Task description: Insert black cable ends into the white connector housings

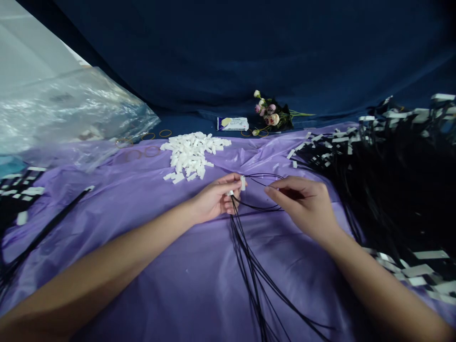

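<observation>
Near the middle of the purple cloth, my left hand pinches a small white connector between thumb and finger. A second white piece sits in the same hand, with several black wires hanging from it toward the near edge. My right hand is closed, thumb and forefinger pinched on a thin black wire that loops between the two hands. A heap of loose white connectors lies just beyond my left hand.
Large bundles of black wires with white ends fill the right side; another bundle lies at left. Clear plastic bags, a white packet, rubber bands and artificial flowers are at the back.
</observation>
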Action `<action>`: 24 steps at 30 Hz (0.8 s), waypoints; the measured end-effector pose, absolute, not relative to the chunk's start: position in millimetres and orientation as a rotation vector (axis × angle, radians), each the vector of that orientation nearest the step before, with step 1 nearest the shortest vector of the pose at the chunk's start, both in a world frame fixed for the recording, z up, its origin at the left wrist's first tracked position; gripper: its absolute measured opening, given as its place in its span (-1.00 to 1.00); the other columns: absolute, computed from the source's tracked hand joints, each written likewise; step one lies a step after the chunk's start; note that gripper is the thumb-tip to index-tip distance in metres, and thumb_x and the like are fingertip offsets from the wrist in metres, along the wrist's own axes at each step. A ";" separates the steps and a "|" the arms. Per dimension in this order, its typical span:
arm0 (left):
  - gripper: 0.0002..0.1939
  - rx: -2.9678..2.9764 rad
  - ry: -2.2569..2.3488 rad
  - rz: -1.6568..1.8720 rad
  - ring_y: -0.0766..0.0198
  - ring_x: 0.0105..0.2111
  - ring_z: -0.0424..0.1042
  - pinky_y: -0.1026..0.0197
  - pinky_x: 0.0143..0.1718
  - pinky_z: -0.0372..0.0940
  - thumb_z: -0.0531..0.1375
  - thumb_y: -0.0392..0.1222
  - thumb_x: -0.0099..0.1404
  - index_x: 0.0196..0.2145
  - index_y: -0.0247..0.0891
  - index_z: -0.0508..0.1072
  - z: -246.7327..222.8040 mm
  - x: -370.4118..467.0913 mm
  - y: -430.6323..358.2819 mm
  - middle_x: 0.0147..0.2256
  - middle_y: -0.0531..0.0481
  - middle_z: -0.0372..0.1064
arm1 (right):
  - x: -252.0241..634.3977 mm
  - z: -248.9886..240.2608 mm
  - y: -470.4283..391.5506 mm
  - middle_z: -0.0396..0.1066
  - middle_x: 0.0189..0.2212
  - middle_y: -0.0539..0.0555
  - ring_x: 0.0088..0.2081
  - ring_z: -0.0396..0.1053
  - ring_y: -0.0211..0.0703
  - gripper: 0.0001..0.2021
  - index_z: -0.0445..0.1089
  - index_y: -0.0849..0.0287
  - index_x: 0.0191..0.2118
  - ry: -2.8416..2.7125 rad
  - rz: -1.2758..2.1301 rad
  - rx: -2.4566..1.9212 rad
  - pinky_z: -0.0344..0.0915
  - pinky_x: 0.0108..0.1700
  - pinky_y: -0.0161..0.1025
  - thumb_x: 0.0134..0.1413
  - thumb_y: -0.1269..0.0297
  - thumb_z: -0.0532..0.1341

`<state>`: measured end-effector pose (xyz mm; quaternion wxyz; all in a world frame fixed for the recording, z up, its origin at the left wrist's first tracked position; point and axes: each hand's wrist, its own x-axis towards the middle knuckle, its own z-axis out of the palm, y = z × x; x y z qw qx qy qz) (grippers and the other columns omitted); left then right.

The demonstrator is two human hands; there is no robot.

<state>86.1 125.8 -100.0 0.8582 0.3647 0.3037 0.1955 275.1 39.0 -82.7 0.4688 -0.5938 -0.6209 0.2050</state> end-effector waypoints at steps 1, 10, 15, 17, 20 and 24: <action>-0.90 0.776 0.631 0.406 0.51 -0.69 -0.05 0.41 -0.66 0.00 0.21 -0.23 0.21 -0.33 -0.22 0.32 -99.9 86.0 125.6 -0.65 0.19 0.01 | 274.9 -82.8 39.2 0.46 -0.51 0.01 -0.50 0.32 -0.29 -0.89 0.51 0.18 -0.41 -1.551 0.493 -1.449 0.19 -0.46 -0.32 0.03 0.27 0.28; -0.89 0.797 0.613 0.386 0.52 -0.70 -0.02 0.42 -0.66 0.00 0.22 -0.26 0.18 -0.33 -0.22 0.33 -98.2 85.3 124.6 -0.65 0.18 0.07 | 273.5 -81.2 38.9 0.47 -0.49 0.00 -0.48 0.36 -0.30 -0.90 0.51 0.18 -0.41 -1.614 0.522 -1.443 0.22 -0.43 -0.34 0.06 0.31 0.27; -0.88 0.818 0.631 0.383 0.51 -0.70 0.00 0.41 -0.66 0.01 0.22 -0.24 0.18 -0.32 -0.21 0.33 -98.1 85.4 123.8 -0.64 0.18 0.07 | 274.5 -82.6 38.6 0.47 -0.49 0.01 -0.48 0.35 -0.28 -0.89 0.52 0.18 -0.41 -1.596 0.526 -1.459 0.21 -0.43 -0.34 0.05 0.28 0.27; -0.89 0.845 0.645 0.386 0.51 -0.70 -0.05 0.41 -0.66 0.01 0.21 -0.21 0.20 -0.32 -0.20 0.33 -98.3 85.9 122.4 -0.65 0.19 0.03 | 274.9 -84.3 38.7 0.47 -0.49 0.02 -0.48 0.35 -0.27 -0.86 0.52 0.18 -0.40 -1.547 0.529 -1.486 0.21 -0.44 -0.33 0.04 0.23 0.28; -0.88 0.890 0.667 0.382 0.52 -0.70 -0.08 0.42 -0.65 0.03 0.21 -0.16 0.22 -0.31 -0.18 0.32 -99.0 86.8 120.0 -0.65 0.20 -0.02 | 274.1 -87.0 38.7 0.46 -0.51 0.04 -0.51 0.33 -0.27 -0.82 0.53 0.19 -0.37 -1.468 0.552 -1.520 0.19 -0.48 -0.33 0.04 0.18 0.28; -0.84 0.937 0.700 0.379 0.51 -0.70 -0.06 0.41 -0.66 0.04 0.23 -0.13 0.20 -0.29 -0.16 0.31 -99.9 87.9 118.0 -0.64 0.21 0.01 | 270.9 -88.6 38.0 0.42 -0.56 0.03 -0.56 0.27 -0.30 -0.79 0.53 0.22 -0.38 -1.459 0.587 -1.534 0.14 -0.52 -0.35 0.05 0.17 0.25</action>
